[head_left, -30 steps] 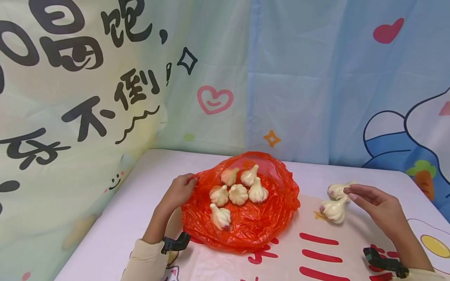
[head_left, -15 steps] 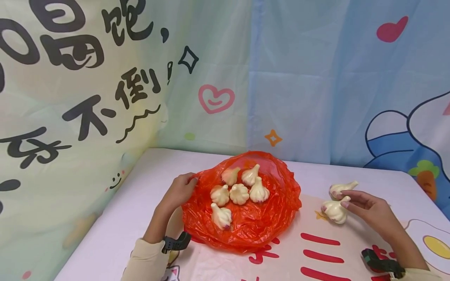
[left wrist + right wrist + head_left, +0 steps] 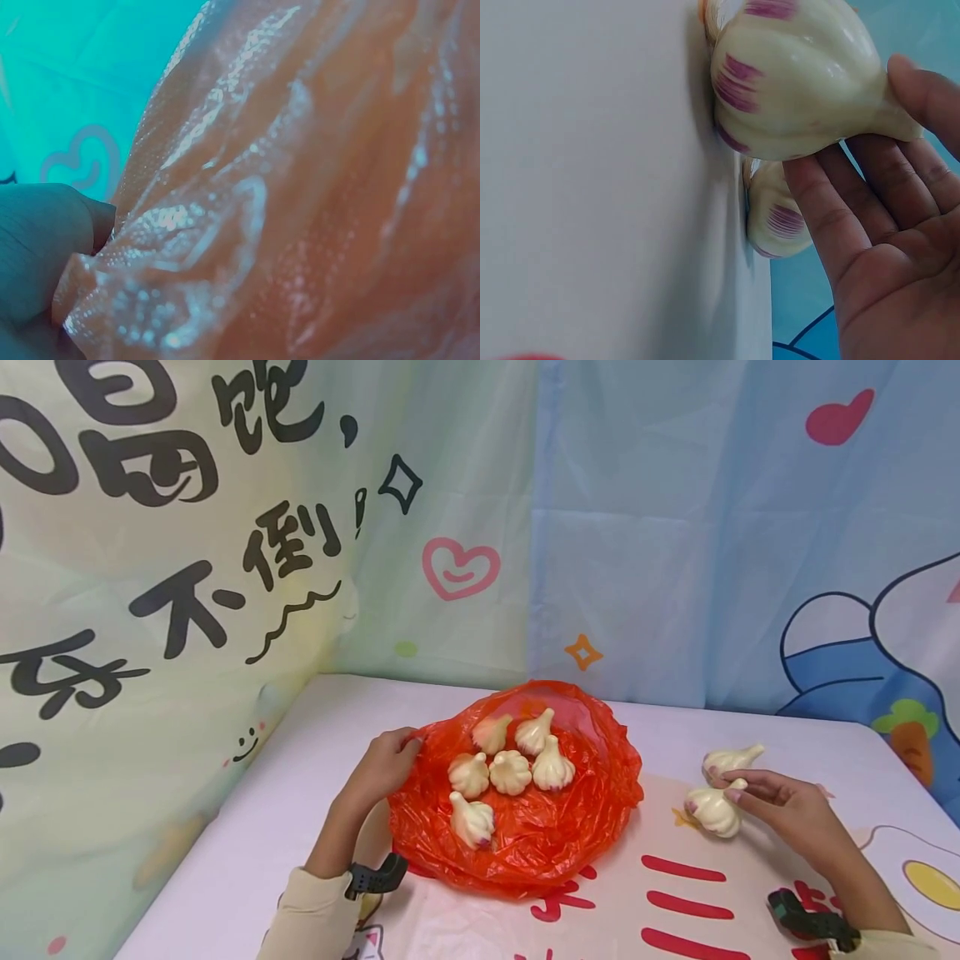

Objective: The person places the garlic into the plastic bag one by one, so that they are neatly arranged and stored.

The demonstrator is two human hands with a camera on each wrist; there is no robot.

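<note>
My left hand (image 3: 384, 766) pinches the left rim of a red plastic bag (image 3: 551, 856), which is spread wide at the top; the left wrist view shows the crinkled film (image 3: 300, 210) between thumb and finger. Several garlic bulbs (image 3: 509, 773) lie inside it. Off to the right, my right hand (image 3: 798, 818) holds another garlic bulb (image 3: 711, 812) by its stem, thumb on one side and fingers on the other. In the right wrist view this bulb (image 3: 802, 82) shows purple streaks and sits close to the tabletop. Just behind it lies one more bulb (image 3: 727, 762).
The white table (image 3: 352, 702) carries a printed mat with red strokes (image 3: 686, 906) and a fried-egg drawing (image 3: 930, 885). A printed cloth backdrop (image 3: 622, 527) hangs along the back and left side.
My right hand has shifted slightly left and down from beside the rear bulb, and its fingers have closed on the front bulb's stem. My left hand keeps its grip on the bag.
</note>
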